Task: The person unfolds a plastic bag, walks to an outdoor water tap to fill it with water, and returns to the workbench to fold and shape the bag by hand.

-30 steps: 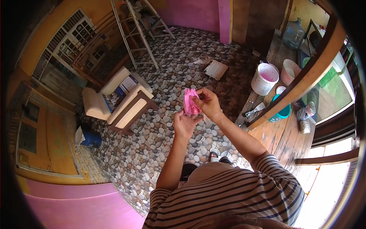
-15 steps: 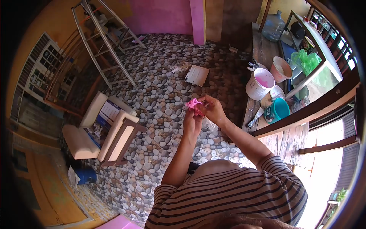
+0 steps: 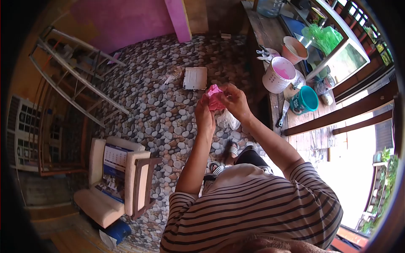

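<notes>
Currently, left hand [image 3: 205,114] and right hand [image 3: 237,103] both grip the crumpled pink piece [image 3: 214,95], fingers curled in around it from either side; exact finger spacing can't be told. Piece is held above the pebble-patterned floor [image 3: 145,105], left of the white bucket [image 3: 274,80].

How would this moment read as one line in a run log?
left hand: holding crumpled pink material | right hand: gripping it too | on bench: teal bucket, white bucket

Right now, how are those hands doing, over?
Left hand and right hand both on crumpled pink piece. Held above pebble-patterned floor. Nothing seen blocking either hand.
</notes>
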`<state>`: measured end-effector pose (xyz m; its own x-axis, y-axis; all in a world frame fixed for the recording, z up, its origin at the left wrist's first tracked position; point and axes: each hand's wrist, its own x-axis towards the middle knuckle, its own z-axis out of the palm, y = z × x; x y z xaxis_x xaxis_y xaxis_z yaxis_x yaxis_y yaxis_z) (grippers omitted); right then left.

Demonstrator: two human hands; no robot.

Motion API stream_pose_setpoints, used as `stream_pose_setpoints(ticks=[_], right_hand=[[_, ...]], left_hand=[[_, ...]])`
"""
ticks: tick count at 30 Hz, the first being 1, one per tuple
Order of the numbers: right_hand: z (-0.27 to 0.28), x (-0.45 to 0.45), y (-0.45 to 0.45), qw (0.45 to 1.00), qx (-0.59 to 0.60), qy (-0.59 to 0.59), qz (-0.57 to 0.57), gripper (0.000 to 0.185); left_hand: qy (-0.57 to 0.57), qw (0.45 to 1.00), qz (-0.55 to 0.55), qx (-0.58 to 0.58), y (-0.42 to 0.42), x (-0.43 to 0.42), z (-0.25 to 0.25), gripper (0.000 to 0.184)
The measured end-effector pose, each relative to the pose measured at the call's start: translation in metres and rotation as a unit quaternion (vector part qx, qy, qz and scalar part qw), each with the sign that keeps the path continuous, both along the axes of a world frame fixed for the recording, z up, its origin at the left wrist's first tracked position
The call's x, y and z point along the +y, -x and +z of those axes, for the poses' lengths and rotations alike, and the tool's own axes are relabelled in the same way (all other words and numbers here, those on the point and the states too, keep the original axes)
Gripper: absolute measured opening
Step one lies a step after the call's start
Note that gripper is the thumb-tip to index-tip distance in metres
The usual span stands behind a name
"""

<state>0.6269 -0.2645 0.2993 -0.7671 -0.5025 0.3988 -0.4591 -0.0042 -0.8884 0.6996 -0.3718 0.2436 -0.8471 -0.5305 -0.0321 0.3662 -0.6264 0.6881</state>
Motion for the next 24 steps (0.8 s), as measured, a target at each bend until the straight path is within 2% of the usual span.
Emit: stream_pose_setpoints(ticks=[2,4,7,8,9,12,15,17,18,24], right_hand=[[-0.009,-0.005,0.022,0.998,0.038,0.024,-0.033,0.021],[-0.019,-0.009,0.044,0.988,-0.145,0.048,-0.001,0.018],[-0.013,-0.006,0.078,0.981,-0.190,0.030,-0.007,0.012],[-0.013,-0.007,0.091,0.986,-0.157,0.058,-0.022,0.013],[-0.011,-0.005,0.103,0.988,-0.144,0.026,-0.052,0.014],[-0.008,0.002,0.133,0.986,-0.135,0.041,-0.089,0.015],[-0.014,0.012,0.161,0.984,-0.136,0.029,-0.114,0.021],[-0.022,0.020,0.173,0.989,-0.016,0.071,-0.131,0.025],[-0.014,0.028,0.175,0.988,-0.070,0.060,-0.127,0.025],[-0.016,0.058,0.197,0.966,-0.082,0.099,-0.225,0.020]], left_hand=[[-0.005,0.999,-0.032,0.009,0.022,-0.004,-0.001,0.026],[0.022,0.996,-0.082,0.015,0.042,-0.007,0.006,0.031],[0.067,0.990,-0.125,-0.025,0.074,-0.009,0.025,0.033],[0.083,0.984,-0.150,-0.043,0.086,-0.011,0.031,0.035],[0.075,0.981,-0.176,-0.046,0.099,-0.015,0.027,0.035],[0.138,0.964,-0.214,-0.074,0.140,-0.026,0.022,0.034],[0.163,0.959,-0.216,-0.083,0.183,-0.025,0.022,0.034],[0.167,0.964,-0.189,-0.083,0.204,-0.016,0.033,0.026],[0.147,0.966,-0.197,-0.074,0.213,-0.010,0.035,0.024],[0.169,0.936,-0.303,-0.059,0.267,0.011,0.023,0.028]])
